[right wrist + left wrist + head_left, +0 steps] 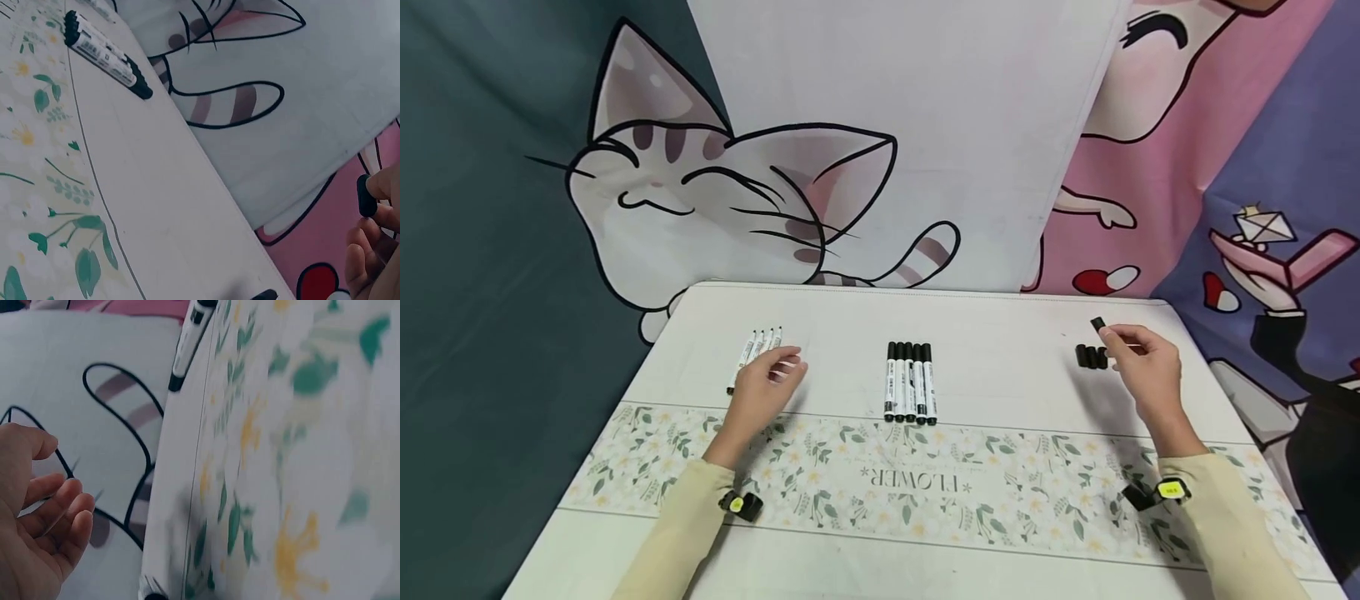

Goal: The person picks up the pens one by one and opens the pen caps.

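Observation:
My right hand (1146,371) pinches a black marker cap (367,195) between thumb and fingers, raised over the right side of the table. Just left of that hand, several loose black caps (1091,357) lie together in a row. My left hand (767,385) is at the left, fingers loosely bent and nothing between them. It partly covers several uncapped white markers (747,352), whose thin black tips point to the back. Midway between the hands, several capped markers (910,382) with white barrels lie side by side, black caps toward the back.
The white table (1000,367) carries a flower-patterned strip (917,483) across its front half. Behind its back edge hangs a cloth (880,150) printed with a cartoon cat. A dark green curtain (490,250) is at the left.

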`<state>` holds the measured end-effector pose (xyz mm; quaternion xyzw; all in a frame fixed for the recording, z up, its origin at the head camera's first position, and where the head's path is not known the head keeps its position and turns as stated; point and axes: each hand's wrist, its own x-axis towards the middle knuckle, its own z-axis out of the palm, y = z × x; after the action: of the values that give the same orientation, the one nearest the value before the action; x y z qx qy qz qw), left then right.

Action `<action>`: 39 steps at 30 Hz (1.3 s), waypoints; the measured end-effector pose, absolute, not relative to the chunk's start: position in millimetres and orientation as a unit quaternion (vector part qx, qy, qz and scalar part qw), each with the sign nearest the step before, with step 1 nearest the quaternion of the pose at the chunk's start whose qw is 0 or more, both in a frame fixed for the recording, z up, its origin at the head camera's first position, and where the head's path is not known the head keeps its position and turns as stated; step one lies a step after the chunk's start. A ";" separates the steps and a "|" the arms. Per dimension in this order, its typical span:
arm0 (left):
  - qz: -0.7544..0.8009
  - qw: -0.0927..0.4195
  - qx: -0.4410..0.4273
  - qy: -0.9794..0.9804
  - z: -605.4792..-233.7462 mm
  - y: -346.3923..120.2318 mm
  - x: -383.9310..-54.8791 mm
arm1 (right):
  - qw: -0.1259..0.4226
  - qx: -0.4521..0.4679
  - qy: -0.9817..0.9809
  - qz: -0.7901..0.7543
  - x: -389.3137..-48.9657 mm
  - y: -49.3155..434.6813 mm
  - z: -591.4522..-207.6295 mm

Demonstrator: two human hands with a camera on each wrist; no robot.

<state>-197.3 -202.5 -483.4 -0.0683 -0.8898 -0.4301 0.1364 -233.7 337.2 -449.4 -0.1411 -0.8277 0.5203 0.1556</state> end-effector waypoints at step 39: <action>-0.385 0.106 -0.179 -0.899 -481.1 -134.2 -183.2 | 0.010 -0.274 -0.848 0.454 -260.9 398.8 -505.6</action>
<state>-183.2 -134.2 -481.1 -0.1787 -0.8993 -0.3849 0.1057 -260.9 398.8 -505.6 -0.2740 -0.8478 0.4539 0.0101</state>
